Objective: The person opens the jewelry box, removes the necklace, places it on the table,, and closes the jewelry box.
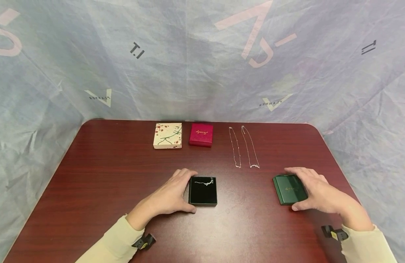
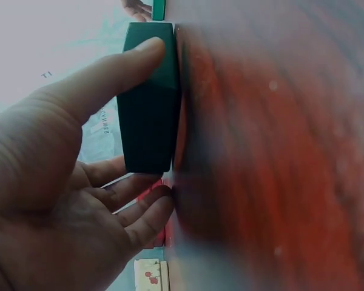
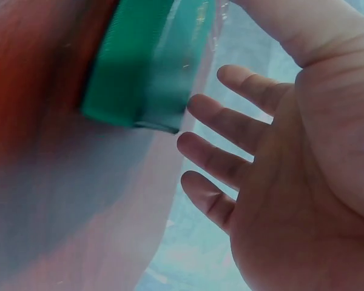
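My left hand [image 1: 171, 195] holds a small dark jewelry box base [image 1: 203, 197] on the table, its thumb at the near side and fingers at the far side. A silver chain [image 1: 207, 182] lies on the black lining inside. In the left wrist view, the thumb [image 2: 150, 51] rests against the box's dark green side. To the right, my right hand [image 1: 319, 191] is around a green box lid [image 1: 289, 190] with gold lettering. In the right wrist view, its fingers [image 3: 215, 154] extend beside the lid; the thumb tip is out of that frame.
A cream floral box [image 1: 168, 136] and a crimson box [image 1: 201, 134] sit near the table's back edge. Two thin necklaces, a left necklace [image 1: 233, 146] and a right necklace [image 1: 250, 146], lie stretched out beside them. Grey printed cloth [image 1: 186, 73] hangs around the table [image 1: 107, 175].
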{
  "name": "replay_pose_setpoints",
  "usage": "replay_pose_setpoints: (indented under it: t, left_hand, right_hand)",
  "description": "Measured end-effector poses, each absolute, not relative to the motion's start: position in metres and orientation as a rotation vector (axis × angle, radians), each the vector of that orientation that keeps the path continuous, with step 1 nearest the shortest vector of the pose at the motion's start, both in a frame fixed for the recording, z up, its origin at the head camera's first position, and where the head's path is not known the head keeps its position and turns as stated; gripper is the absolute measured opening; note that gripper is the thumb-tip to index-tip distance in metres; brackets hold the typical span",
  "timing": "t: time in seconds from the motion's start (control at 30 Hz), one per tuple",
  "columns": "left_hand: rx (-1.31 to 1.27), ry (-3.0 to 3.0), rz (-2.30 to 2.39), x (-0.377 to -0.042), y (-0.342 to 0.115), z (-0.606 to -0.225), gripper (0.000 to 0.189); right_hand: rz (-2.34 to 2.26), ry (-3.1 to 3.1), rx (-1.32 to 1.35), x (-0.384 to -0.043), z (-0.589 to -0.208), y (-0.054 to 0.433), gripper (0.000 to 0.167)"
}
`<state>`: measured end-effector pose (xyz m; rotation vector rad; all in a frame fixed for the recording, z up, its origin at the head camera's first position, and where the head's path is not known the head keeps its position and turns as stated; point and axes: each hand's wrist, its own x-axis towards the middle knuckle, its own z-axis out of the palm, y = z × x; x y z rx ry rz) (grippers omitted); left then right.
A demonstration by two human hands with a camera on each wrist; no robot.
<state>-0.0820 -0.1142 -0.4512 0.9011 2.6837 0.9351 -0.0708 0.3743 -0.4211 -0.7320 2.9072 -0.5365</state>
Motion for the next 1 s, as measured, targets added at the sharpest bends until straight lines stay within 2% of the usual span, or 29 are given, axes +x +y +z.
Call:
replay_pose_setpoints:
  t: [0.43,1.0]
  left_hand:
    - [0.896,2.673,0.953,-0.082,-0.116,-0.448,0.102]
    - [0.910,2.673,0.952,-0.082,-0.119,-0.443,0.098]
  right_hand:
    - [-0.596,2.897,-0.822,-0.078,-0.394,0.331,0.096]
    - [-0.666,2.911,-1.078,-0.096,-0.388,0.244,0.038]
